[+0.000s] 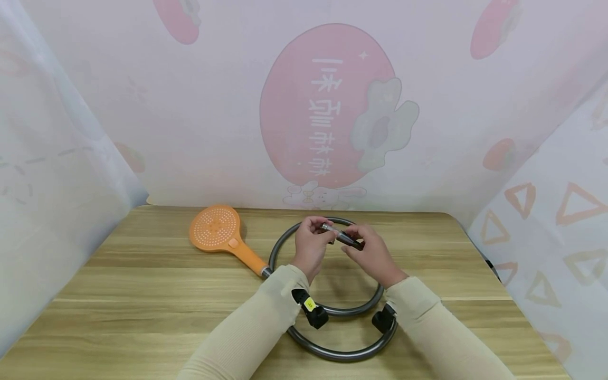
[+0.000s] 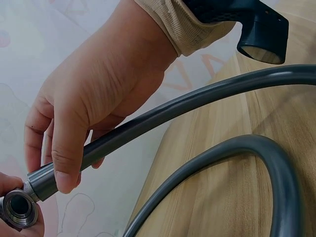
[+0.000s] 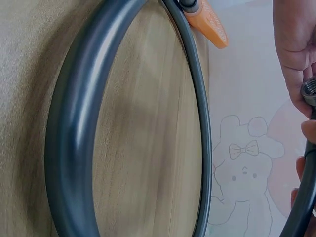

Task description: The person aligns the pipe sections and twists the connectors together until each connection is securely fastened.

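Note:
An orange shower head (image 1: 215, 229) lies on the table at the left, its handle joined to a dark grey shower hose (image 1: 342, 357) that loops round in front. Raised above the loops are both hands, close together at the hose's free end. A threaded metal fitting (image 2: 20, 208) at that end is pinched by the left hand (image 1: 311, 247), whose fingertips show at the left wrist view's lower left. Just behind the fitting, the right hand (image 1: 372, 256) grips the hose by its end sleeve (image 2: 43, 180). The fitting's round opening faces the left wrist camera.
The wooden table (image 1: 119, 316) extends to both sides of the hose. A pale curtain (image 1: 214, 132) with strawberry and rabbit prints hangs behind it and along the sides. Black cameras (image 1: 317, 316) are strapped at both sleeves, above the hose loops.

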`<state>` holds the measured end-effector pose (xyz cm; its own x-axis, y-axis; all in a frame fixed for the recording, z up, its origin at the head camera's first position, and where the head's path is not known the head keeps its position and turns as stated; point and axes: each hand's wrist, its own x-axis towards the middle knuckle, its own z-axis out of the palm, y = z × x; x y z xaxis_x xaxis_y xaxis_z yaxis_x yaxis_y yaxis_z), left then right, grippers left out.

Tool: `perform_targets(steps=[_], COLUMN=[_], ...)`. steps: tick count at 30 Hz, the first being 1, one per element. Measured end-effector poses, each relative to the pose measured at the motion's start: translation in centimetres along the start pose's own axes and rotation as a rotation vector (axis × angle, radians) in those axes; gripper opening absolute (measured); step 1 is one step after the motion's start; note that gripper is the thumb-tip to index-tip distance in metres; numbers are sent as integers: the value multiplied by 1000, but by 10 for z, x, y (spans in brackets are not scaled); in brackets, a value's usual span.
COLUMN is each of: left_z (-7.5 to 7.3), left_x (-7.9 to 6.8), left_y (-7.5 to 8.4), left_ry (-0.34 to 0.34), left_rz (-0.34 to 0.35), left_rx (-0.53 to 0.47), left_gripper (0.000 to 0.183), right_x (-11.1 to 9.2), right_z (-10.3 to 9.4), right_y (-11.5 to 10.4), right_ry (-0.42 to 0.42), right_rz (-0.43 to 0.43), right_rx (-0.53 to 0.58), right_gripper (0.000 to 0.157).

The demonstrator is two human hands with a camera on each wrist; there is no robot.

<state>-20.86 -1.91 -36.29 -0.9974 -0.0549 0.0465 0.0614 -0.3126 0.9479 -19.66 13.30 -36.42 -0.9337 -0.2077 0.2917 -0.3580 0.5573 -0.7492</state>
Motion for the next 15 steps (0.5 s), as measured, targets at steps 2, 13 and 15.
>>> perform_targets(steps=[2,13,15], left_z=[0,0,0], left_x=[0,1,0], left_y=[0,0,0], left_ry=[-1,7,6], left_rz=[-5,-5,-6], left_rx=[0,2,0], left_gripper=[36,31,31], right_x=[0,-1,-1], right_z=[0,1,1], right_y=[0,-1,-1], right_ry=[5,18,19], right_rz=[-4,5,4], right_rx=[-7,-23,-22], right_gripper=[28,26,26])
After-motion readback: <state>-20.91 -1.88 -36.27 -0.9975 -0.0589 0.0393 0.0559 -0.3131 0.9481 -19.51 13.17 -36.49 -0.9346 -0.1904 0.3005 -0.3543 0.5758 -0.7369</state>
